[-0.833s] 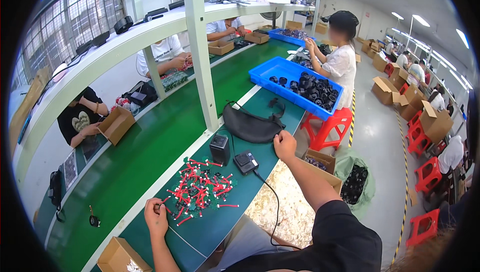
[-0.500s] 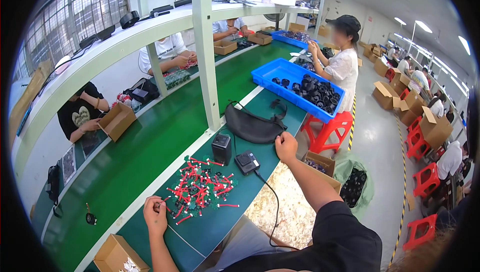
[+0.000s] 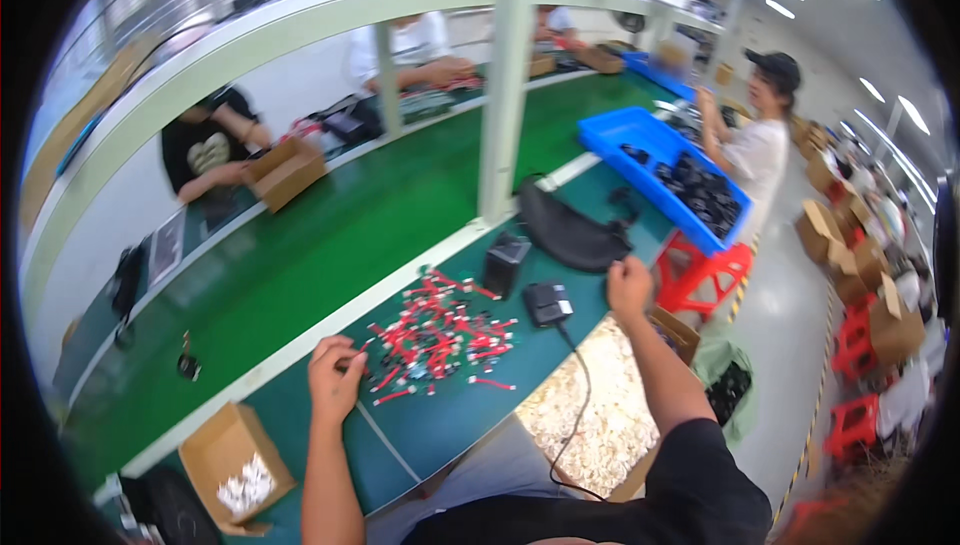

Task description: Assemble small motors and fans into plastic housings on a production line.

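Observation:
At the left edge of a pile of small parts with red leads and white ends [image 3: 440, 335], my left hand [image 3: 336, 377] has its fingers curled together. Whatever may be in that pinch is too blurred to name. My right hand [image 3: 629, 290] is closed at the near right end of a black pouch [image 3: 565, 230], touching it or right beside it. Its fingertips are hidden, so I cannot make out what they grip. Between the hands stand a black box-shaped device [image 3: 506, 265] and a small black unit [image 3: 548, 303] with a cable running toward my lap.
A cardboard box [image 3: 205, 445] with white pieces stands at lower left. A blue tray [image 3: 625, 130] of black parts is at far right, near a person in white [image 3: 760, 160]. A post [image 3: 505, 95] rises beside the green belt [image 3: 300, 275]; a red stool [image 3: 705, 280] stands right.
The view has swung, so the whole scene sits farther right and more of the box of white pieces shows. Both hands keep about the same places beside the pile and the pouch.

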Demonstrator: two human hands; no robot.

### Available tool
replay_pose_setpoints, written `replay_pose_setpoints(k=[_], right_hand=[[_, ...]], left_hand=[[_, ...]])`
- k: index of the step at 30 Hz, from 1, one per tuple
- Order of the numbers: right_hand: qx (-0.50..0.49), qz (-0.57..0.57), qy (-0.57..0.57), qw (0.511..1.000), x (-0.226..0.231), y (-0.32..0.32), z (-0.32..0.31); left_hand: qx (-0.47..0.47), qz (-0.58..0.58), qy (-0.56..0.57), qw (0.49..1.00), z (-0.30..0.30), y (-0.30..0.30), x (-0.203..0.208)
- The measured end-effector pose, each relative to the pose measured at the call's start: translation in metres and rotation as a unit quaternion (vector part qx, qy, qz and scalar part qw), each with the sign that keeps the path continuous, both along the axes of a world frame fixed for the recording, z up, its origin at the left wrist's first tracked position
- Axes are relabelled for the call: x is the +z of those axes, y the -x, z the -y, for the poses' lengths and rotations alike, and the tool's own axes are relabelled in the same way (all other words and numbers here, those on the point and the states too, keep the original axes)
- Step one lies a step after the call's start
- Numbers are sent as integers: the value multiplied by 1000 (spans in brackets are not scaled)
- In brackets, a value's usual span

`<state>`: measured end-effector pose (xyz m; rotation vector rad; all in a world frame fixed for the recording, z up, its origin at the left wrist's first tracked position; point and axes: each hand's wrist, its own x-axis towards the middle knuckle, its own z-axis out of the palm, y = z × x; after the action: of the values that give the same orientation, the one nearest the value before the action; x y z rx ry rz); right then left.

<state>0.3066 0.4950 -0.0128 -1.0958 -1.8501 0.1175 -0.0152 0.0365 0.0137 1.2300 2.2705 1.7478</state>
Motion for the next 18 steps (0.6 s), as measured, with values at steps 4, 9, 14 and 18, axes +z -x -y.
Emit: replay_pose_setpoints(k=[4,9,14,18], right_hand=[[1,-10,1,1000,-13,-9,-7],[7,-2,37,999,-15,-4,-1],[-6,10,35,999,-17,-5,-4],[1,1,30,1000,-20,-3,-9]], left_hand=[[5,28,-11,1000,-5,3,-6],[8,2,32,999,5,3,-5],[7,-1,38,999,6,2,0],[15,1,38,999,5,2,-1]])
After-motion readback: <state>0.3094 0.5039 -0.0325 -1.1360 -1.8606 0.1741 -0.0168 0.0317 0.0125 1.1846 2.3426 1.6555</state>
